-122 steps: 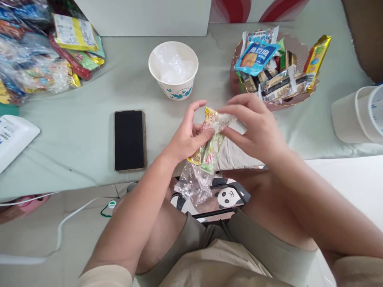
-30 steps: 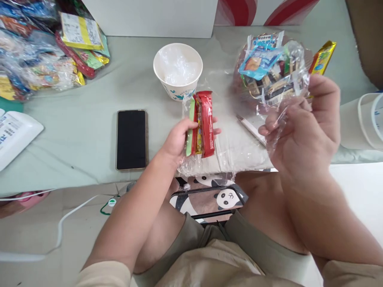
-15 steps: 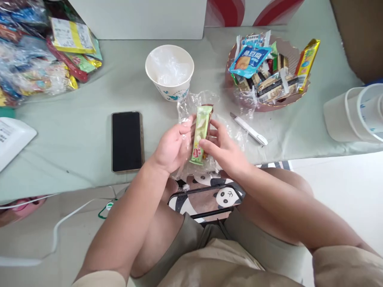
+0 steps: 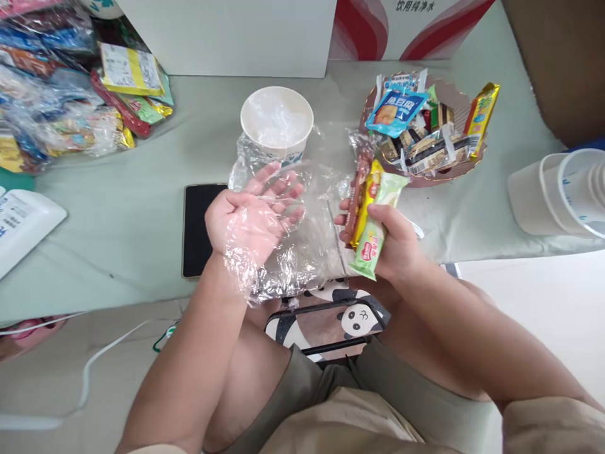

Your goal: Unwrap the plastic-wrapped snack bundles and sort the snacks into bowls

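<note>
My left hand (image 4: 250, 221) lies palm up with its fingers spread, and a crinkled clear plastic bag (image 4: 312, 252) drapes over it. Whether the hand is inside the bag or behind one layer is hard to tell. My right hand (image 4: 399, 243) grips several wrapped snack bars side by side, among them a green one (image 4: 382, 214), a yellow one (image 4: 365, 211) and a brown one (image 4: 358, 198). Behind the bag stands a white paper bucket (image 4: 278, 151) with clear plastic inside. A white-handled knife (image 4: 418, 231) is mostly hidden behind my right hand.
A scalloped bowl (image 4: 432, 181) of wrapped snacks sits at the back right. Nested white buckets (image 4: 529, 198) are at the right edge. A phone (image 4: 198, 233) lies left of my left hand. Bagged snacks (image 4: 61, 94) fill the back left, and a large white box (image 4: 236, 38) stands behind.
My right hand has moved right, taking the snack bars away from the plastic. My left hand has shifted left and opened, with the bag now spread over it.
</note>
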The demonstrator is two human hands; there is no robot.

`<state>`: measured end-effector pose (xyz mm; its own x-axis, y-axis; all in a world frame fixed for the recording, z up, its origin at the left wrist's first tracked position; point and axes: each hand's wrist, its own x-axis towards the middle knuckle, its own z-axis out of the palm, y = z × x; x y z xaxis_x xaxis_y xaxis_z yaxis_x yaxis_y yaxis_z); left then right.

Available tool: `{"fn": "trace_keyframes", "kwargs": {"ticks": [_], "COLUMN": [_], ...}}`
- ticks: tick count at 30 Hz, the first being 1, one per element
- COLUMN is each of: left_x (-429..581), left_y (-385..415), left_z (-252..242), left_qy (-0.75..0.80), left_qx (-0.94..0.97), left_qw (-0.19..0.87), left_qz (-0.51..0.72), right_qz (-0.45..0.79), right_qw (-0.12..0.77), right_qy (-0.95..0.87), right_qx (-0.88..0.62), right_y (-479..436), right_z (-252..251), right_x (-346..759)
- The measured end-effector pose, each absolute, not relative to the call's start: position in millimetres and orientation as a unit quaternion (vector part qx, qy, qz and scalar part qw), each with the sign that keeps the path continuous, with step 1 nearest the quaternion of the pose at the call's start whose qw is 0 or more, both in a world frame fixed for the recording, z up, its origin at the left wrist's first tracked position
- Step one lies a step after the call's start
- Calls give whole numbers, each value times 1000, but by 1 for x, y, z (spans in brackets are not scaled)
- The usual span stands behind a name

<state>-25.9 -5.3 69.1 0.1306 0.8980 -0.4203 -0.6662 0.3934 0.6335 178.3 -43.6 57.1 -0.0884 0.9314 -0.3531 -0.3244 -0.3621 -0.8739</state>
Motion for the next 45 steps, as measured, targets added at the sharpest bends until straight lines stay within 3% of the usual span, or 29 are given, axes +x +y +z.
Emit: {"fn": "trace_keyframes", "kwargs": {"ticks": [4, 8, 12, 15, 17, 28, 35, 40, 43, 45], "left_x": [-28, -25, -24, -24, -24, -26, -26, -27, -30, -32], "left_y": [-4, -5, -4, -2, -1, -3, -3, -1, 0, 0], "left_z": [67, 64, 63, 65, 66, 63, 64, 64, 65, 65], "left_qy": [408, 386, 385, 391, 389, 379, 379, 363, 356, 352], "left_qx": [116, 115, 127, 126, 125, 140, 132, 129, 127, 129], "left_qw": [723, 742, 751, 753, 756, 767, 769, 777, 784, 787], "left_qz": [545, 535, 522, 515, 512, 499, 497, 498, 492, 490], "right_qz": [536, 260, 84, 100, 126, 153, 132, 101, 69, 52], "right_qw": [529, 543, 296, 143, 109, 189, 64, 29, 59, 125], "right_qy": [-382, -463, -560, -598, -608, -558, -562, -612, -666, -668], "right_qx": [-535, -651, -769, -782, -776, -793, -814, -784, -740, -732], "right_y": [-42, 1, 67, 100, 110, 119, 111, 115, 111, 100], "right_z": [75, 107, 138, 140, 132, 107, 121, 111, 117, 129], "right_x": [208, 248, 283, 300, 307, 318, 322, 323, 325, 321]}}
